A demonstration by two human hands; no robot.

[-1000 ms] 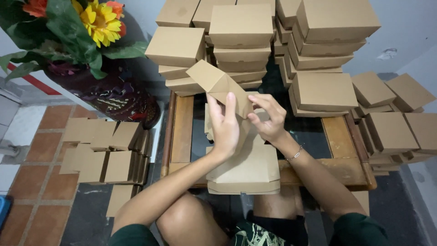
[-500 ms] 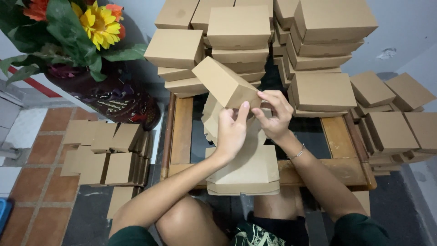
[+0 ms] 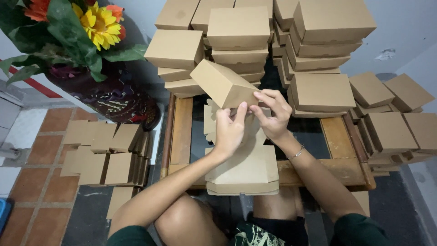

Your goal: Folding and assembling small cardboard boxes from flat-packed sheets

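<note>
Cardboard box [image 3: 223, 84] tilted above the desk [image 3: 334, 134], left hand [image 3: 229, 130] and right hand [image 3: 269, 114] both grasping its lower edge, flat blanks [image 3: 243, 171] beneath, stacked boxes [image 3: 318, 41] behind.

The person's arms are bare from the short, dark green sleeves [image 3: 359, 230] at the lower edge of the view down to both hands, the left hand [image 3: 229, 130] and the right hand [image 3: 271, 114] alike, with no gloves or rings to be seen. A thin, silvery bracelet [image 3: 297, 153] circles the right wrist, its fine chain lying loose against the forearm. Lower down, between the bare knees [image 3: 189, 223], a patch of dark shorts [image 3: 257, 236] shows a pale leaf-like print on black and green.
</note>
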